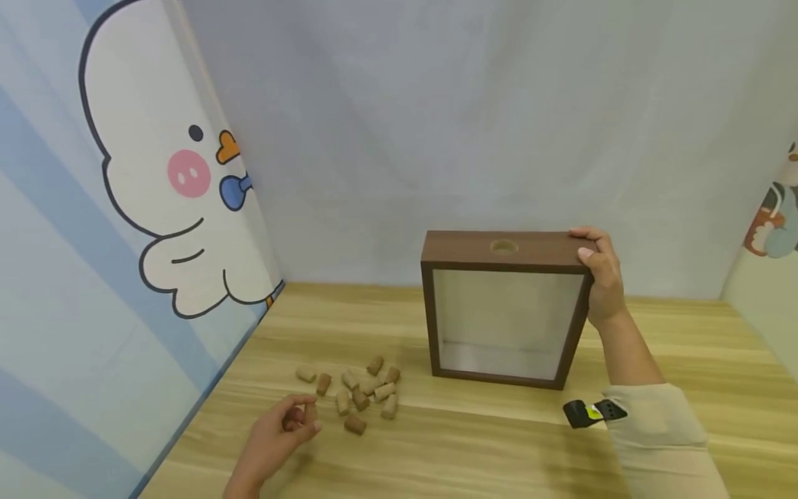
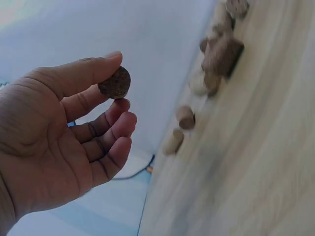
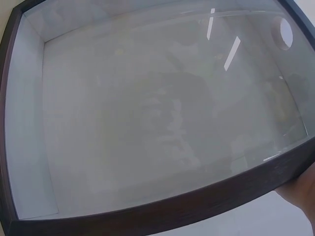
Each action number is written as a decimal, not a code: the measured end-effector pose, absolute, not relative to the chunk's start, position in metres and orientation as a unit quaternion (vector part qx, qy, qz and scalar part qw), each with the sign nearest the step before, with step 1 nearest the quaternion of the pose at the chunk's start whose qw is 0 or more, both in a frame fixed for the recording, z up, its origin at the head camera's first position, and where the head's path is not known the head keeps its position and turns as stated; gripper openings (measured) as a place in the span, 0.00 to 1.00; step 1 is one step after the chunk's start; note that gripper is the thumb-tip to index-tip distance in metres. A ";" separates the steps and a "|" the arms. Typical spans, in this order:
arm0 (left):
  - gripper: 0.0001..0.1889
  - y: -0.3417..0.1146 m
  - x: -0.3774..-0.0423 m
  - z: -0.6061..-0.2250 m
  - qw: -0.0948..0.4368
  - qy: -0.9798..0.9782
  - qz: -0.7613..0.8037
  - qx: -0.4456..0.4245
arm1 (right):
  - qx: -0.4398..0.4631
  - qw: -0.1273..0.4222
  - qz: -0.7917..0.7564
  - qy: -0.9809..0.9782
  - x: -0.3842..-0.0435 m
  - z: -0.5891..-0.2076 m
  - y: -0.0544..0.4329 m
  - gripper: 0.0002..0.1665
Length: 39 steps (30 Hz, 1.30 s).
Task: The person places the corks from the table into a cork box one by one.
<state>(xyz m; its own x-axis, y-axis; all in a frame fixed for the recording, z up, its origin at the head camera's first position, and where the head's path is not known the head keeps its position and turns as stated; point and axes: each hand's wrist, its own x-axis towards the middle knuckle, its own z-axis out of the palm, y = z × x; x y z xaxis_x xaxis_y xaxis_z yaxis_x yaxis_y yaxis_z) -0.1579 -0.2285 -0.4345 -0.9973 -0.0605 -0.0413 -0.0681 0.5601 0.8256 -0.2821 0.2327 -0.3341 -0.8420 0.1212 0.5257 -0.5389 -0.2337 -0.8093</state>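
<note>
Between thumb and fingertips my left hand (image 1: 277,436) pinches one brown cork (image 2: 115,83), lifted off the table; the left wrist view shows its round end. My right hand (image 1: 603,277) grips the top right corner of a dark brown wooden shadow box frame (image 1: 461,249), thumb at the front and fingers over the top. The frame stands upright on the table, with a clear front pane and a round hole (image 1: 504,247) in its top edge. In the right wrist view the pane (image 3: 147,118) fills most of the picture, and nothing lies inside.
A loose pile of several corks (image 1: 360,398) lies on the wood-grain table (image 1: 474,443), between my left hand and the frame. Behind the table hangs a pale grey curtain (image 1: 399,125). A cartoon-printed panel (image 1: 143,208) borders the left side.
</note>
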 end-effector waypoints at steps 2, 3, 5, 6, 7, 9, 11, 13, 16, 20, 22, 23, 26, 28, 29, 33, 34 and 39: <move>0.20 -0.219 -0.162 -0.432 -0.005 0.879 0.477 -0.025 | 0.180 0.220 0.764 -0.579 -0.283 -0.334 0.233 0.17; 0.20 -0.215 -0.164 -0.430 -0.008 0.876 0.482 -0.017 | 0.179 0.222 0.763 -0.580 -0.283 -0.334 0.233 0.17; 0.20 -0.206 -0.168 -0.429 -0.012 0.873 0.487 -0.004 | 0.178 0.223 0.763 -0.581 -0.284 -0.334 0.233 0.17; 0.19 -0.202 -0.170 -0.428 -0.014 0.872 0.489 0.003 | 0.177 0.223 0.763 -0.581 -0.284 -0.335 0.233 0.17; 0.19 -0.198 -0.171 -0.427 -0.011 0.870 0.493 0.008 | 0.176 0.223 0.762 -0.581 -0.284 -0.335 0.233 0.17; 0.20 -0.189 -0.174 -0.425 -0.011 0.864 0.503 0.019 | 0.175 0.224 0.764 -0.580 -0.284 -0.336 0.233 0.17; 0.19 -0.181 -0.177 -0.422 -0.014 0.859 0.512 0.028 | 0.176 0.222 0.768 -0.575 -0.284 -0.336 0.232 0.17; 0.19 -0.173 -0.181 -0.419 -0.021 0.852 0.521 0.038 | 0.177 0.221 0.770 -0.572 -0.285 -0.337 0.232 0.17; 0.19 -0.159 -0.186 -0.416 -0.035 0.844 0.533 0.057 | 0.178 0.222 0.772 -0.569 -0.286 -0.338 0.232 0.17; 0.20 -0.143 -0.192 -0.414 -0.037 0.827 0.557 0.067 | 0.178 0.227 0.771 -0.567 -0.287 -0.339 0.233 0.17; 0.21 -0.137 -0.194 -0.413 -0.036 0.819 0.569 0.065 | 0.178 0.227 0.771 -0.567 -0.288 -0.339 0.234 0.17; 0.21 -0.134 -0.194 -0.413 -0.037 0.816 0.573 0.065 | 0.178 0.226 0.771 -0.567 -0.288 -0.339 0.234 0.17; 0.21 -0.127 -0.196 -0.409 -0.049 0.811 0.580 0.067 | 0.177 0.226 0.771 -0.569 -0.288 -0.339 0.235 0.17; 0.20 -0.122 -0.198 -0.406 -0.062 0.808 0.582 0.074 | 0.177 0.228 0.769 -0.570 -0.288 -0.339 0.235 0.17; 0.20 -0.120 -0.198 -0.404 -0.068 0.804 0.585 0.078 | 0.176 0.229 0.769 -0.570 -0.288 -0.339 0.235 0.17; 0.19 -0.110 -0.201 -0.394 -0.079 0.774 0.621 0.095 | 0.170 0.225 0.771 -0.571 -0.286 -0.342 0.234 0.17; 0.19 -0.107 -0.202 -0.392 -0.079 0.764 0.633 0.099 | 0.169 0.224 0.773 -0.569 -0.286 -0.342 0.234 0.17; 0.21 -0.091 -0.208 -0.376 -0.082 0.726 0.672 0.121 | 0.181 0.225 0.774 -0.563 -0.286 -0.341 0.234 0.18</move>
<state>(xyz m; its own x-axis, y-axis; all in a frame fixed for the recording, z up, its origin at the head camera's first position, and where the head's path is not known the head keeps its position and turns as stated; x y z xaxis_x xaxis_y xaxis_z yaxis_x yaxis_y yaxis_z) -0.2076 -0.0913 -0.3761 -0.9570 0.0659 0.2824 0.2866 0.0685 0.9556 -0.2864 0.2340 -0.3408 -0.8334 0.1444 0.5335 -0.5521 -0.2651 -0.7906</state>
